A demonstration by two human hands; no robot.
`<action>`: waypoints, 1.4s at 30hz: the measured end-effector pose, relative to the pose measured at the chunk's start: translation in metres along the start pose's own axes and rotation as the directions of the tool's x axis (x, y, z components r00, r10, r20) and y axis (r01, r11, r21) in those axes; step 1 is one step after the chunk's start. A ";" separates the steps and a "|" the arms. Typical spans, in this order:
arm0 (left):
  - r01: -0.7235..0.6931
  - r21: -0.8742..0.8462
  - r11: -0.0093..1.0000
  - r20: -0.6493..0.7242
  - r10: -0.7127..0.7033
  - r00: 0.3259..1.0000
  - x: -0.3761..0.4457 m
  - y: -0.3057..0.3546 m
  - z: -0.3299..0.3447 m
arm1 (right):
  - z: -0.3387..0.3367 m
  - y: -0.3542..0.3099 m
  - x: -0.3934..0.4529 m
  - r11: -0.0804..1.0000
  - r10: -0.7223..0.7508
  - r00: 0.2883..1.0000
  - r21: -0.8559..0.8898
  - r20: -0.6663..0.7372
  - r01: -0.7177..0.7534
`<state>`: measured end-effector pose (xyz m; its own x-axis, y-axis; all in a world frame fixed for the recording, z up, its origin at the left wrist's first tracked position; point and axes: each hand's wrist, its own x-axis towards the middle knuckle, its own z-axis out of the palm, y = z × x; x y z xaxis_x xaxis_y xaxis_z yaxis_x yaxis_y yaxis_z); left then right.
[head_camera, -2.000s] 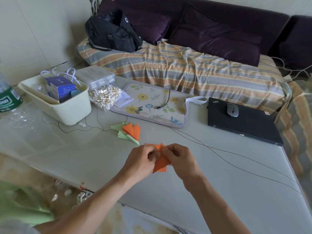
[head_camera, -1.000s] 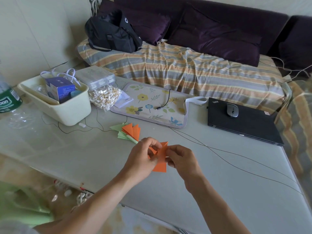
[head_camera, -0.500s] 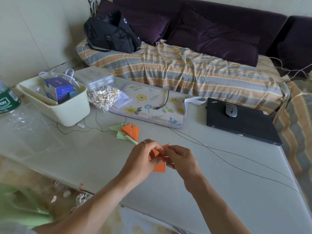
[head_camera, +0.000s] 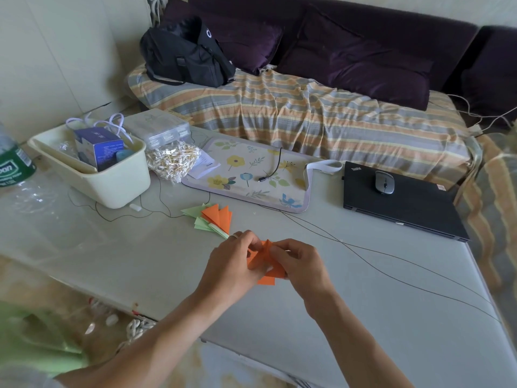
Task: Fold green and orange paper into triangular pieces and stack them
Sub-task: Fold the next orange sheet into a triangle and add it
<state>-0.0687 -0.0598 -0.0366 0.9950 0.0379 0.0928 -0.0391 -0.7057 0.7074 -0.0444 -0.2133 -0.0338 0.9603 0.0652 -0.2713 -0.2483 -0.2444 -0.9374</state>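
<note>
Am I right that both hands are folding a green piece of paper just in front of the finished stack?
Not quite: the head view shows the paper pinched by the left hand and right hand is orange, not green; it is just in front of the finished stack.

a pale grey-white table fills the front of the view. behind it stands a dark purple sofa with purple cushions; a striped orange and grey blanket covers its seat. the wall on the left is cream-white panels. soft daylight falls on the room. under the table edge the floor looks beige and patterned.
</note>
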 end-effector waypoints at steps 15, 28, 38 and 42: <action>0.242 -0.160 0.957 0.068 -0.234 0.970 0.001 0.005 -0.005 | -0.001 0.001 -0.002 0.979 -0.087 0.995 -0.189 -0.043 0.077; 0.467 -0.457 0.757 0.150 -0.452 0.879 0.001 0.008 -0.008 | 0.003 -0.005 -0.007 0.933 -0.221 0.975 -0.285 0.029 0.220; 0.417 -0.534 0.735 0.251 -0.333 0.909 0.001 0.009 -0.006 | -0.002 -0.003 -0.003 0.988 -0.005 1.000 -0.153 -0.025 0.001; 0.395 -0.524 0.755 0.252 -0.307 0.918 0.001 0.006 -0.004 | -0.004 -0.005 -0.005 0.998 0.023 1.000 -0.058 0.010 -0.023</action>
<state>-0.0679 -0.0610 -0.0300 0.9486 0.0732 -0.3080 0.3157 -0.1471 0.9374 -0.0478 -0.2162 -0.0269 0.9529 0.0695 -0.2953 -0.2621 -0.3018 -0.9167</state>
